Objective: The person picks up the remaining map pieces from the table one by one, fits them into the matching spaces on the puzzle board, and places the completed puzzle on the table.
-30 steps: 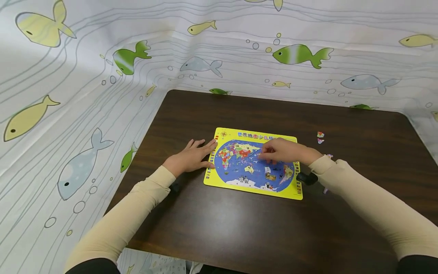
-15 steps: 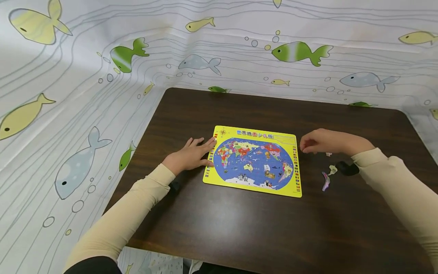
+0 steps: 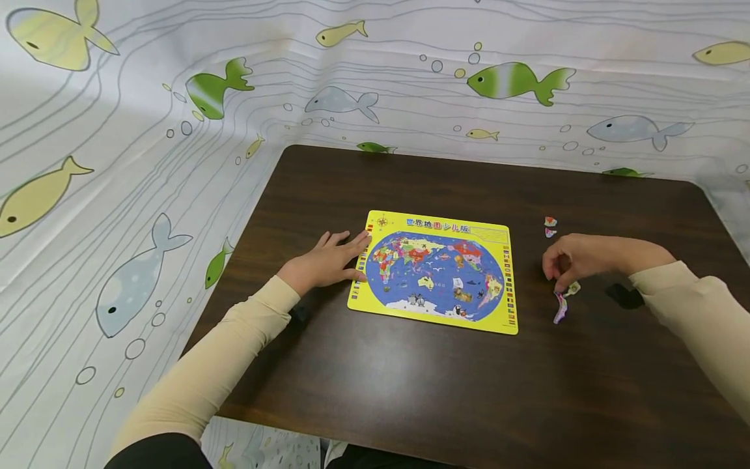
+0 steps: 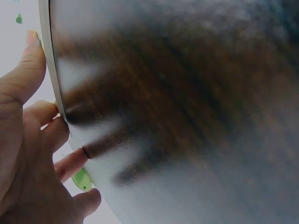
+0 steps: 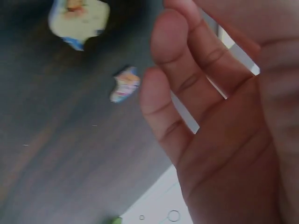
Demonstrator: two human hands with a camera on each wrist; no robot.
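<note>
A yellow-bordered world map puzzle board [image 3: 436, 322] lies flat on the dark table. My left hand [image 3: 325, 264] rests at its left edge, fingers spread and fingertips on the border; in the left wrist view the left hand [image 4: 39, 154] is beside a pale edge. To the right of the board, my right hand [image 3: 586, 256] hovers palm down with loosely bent fingers, its tips by a slim purple piece [image 3: 560, 308] and a yellowish piece [image 3: 573, 288]. The right wrist view shows the right hand [image 5: 210, 121] near a yellow piece [image 5: 79, 21] and a small colourful piece [image 5: 126, 84]; thumb and index tips are hidden there.
Two small puzzle pieces, one red [image 3: 550, 221] and one pinkish [image 3: 550, 232], lie just beyond my right hand. The brown wooden table [image 3: 375, 384] extends around the board. A white fish-patterned cloth [image 3: 410, 65] stands behind it and at the left.
My right hand has left the map's upper right part and moved right, then lower, to the loose pieces. A red piece now shows on the map there. The left hand has stayed put.
</note>
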